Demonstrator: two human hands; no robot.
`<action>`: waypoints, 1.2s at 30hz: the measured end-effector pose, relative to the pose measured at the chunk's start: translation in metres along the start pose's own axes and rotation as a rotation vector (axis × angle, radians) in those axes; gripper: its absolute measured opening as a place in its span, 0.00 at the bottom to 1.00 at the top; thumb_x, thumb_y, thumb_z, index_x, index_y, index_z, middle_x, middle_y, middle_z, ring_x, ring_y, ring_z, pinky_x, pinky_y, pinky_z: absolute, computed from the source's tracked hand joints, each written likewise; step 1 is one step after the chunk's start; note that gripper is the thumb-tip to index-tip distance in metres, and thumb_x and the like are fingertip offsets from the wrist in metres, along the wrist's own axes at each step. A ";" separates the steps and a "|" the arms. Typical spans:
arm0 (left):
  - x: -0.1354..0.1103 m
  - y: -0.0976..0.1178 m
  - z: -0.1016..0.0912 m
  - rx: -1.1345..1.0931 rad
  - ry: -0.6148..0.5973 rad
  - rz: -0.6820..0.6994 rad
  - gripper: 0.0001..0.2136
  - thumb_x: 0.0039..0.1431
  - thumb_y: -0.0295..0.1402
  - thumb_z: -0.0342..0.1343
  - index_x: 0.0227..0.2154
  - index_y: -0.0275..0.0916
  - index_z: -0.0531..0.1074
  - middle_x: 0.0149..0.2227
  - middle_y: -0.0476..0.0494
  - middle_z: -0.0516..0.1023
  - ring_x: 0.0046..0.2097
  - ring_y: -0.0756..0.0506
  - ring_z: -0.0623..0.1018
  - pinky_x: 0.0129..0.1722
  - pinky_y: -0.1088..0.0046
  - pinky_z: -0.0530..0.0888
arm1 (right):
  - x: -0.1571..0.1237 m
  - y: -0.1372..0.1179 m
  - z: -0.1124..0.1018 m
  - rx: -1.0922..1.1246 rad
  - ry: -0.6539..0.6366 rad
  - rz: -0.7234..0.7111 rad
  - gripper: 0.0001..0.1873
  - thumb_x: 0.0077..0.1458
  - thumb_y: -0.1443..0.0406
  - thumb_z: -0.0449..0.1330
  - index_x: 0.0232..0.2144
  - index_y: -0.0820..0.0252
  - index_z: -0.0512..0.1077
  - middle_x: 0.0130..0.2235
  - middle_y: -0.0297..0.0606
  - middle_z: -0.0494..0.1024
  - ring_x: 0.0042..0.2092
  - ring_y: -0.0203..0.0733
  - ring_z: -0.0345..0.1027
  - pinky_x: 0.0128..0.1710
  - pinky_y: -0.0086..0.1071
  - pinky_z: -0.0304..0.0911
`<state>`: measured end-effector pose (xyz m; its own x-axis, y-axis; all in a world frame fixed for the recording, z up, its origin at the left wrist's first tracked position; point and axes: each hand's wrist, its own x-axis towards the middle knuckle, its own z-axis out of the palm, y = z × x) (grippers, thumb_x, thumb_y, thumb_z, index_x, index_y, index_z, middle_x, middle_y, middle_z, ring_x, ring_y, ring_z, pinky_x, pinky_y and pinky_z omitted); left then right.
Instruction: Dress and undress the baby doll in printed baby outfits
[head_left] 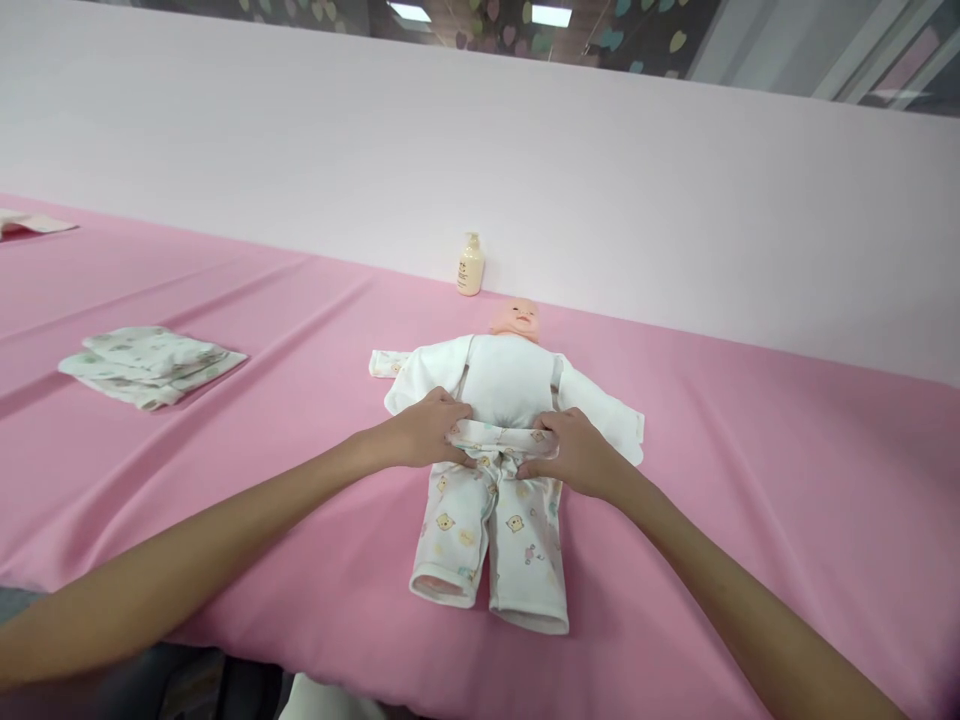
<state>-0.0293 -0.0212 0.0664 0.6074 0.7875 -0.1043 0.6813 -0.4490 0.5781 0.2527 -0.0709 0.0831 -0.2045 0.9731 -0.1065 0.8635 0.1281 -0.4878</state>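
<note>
On the pink sheet lies a baby doll on its back, head toward the wall. Its white top has the sleeves spread out to both sides. White baby pants with small printed animals cover the doll's legs. My left hand grips the waistband at its left side, thumb above and fingers below. At the right side of the waistband my right hand pinches the cloth in the same way. The doll's feet are hidden inside the pant legs.
A cream pump bottle stands against the white wall behind the doll. Folded printed cloth lies to the left on the pink sheet. A pale cloth is partly in view at the far left edge.
</note>
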 end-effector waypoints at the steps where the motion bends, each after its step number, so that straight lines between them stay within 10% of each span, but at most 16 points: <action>1: -0.001 0.000 0.001 -0.006 0.002 0.008 0.26 0.52 0.58 0.69 0.43 0.45 0.73 0.48 0.39 0.74 0.51 0.33 0.76 0.48 0.59 0.77 | -0.002 0.000 0.001 0.022 0.013 0.011 0.27 0.44 0.47 0.77 0.38 0.54 0.73 0.42 0.42 0.76 0.54 0.61 0.67 0.43 0.41 0.64; 13: -0.027 0.013 0.003 -0.048 -0.037 -0.068 0.41 0.44 0.66 0.70 0.51 0.42 0.68 0.59 0.35 0.70 0.58 0.32 0.74 0.48 0.59 0.77 | -0.009 0.002 0.003 0.034 0.071 0.020 0.24 0.47 0.48 0.77 0.37 0.54 0.75 0.42 0.42 0.79 0.58 0.64 0.64 0.47 0.42 0.63; 24: -0.032 0.021 0.033 0.051 0.137 0.099 0.23 0.55 0.53 0.71 0.37 0.41 0.70 0.50 0.38 0.72 0.60 0.32 0.68 0.56 0.55 0.72 | -0.037 0.009 0.049 -0.088 0.335 -0.224 0.11 0.52 0.75 0.59 0.36 0.56 0.71 0.43 0.44 0.78 0.55 0.59 0.64 0.53 0.46 0.64; 30: -0.042 0.023 0.033 0.117 0.197 0.155 0.25 0.60 0.59 0.65 0.42 0.41 0.72 0.53 0.37 0.73 0.58 0.33 0.68 0.56 0.54 0.72 | -0.043 0.011 0.033 -0.059 0.258 -0.270 0.09 0.59 0.61 0.65 0.38 0.54 0.67 0.49 0.45 0.73 0.55 0.58 0.63 0.54 0.48 0.66; 36: -0.057 0.032 0.014 0.154 0.061 0.141 0.29 0.57 0.64 0.62 0.43 0.41 0.69 0.51 0.37 0.74 0.56 0.32 0.71 0.52 0.57 0.72 | -0.046 -0.018 0.002 -0.267 -0.012 -0.246 0.39 0.40 0.34 0.74 0.36 0.53 0.64 0.48 0.44 0.72 0.51 0.59 0.64 0.48 0.46 0.64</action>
<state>-0.0367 -0.0862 0.0795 0.6781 0.7347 0.0210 0.6488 -0.6118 0.4525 0.2458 -0.1181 0.0954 -0.4254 0.9047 -0.0247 0.8774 0.4056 -0.2564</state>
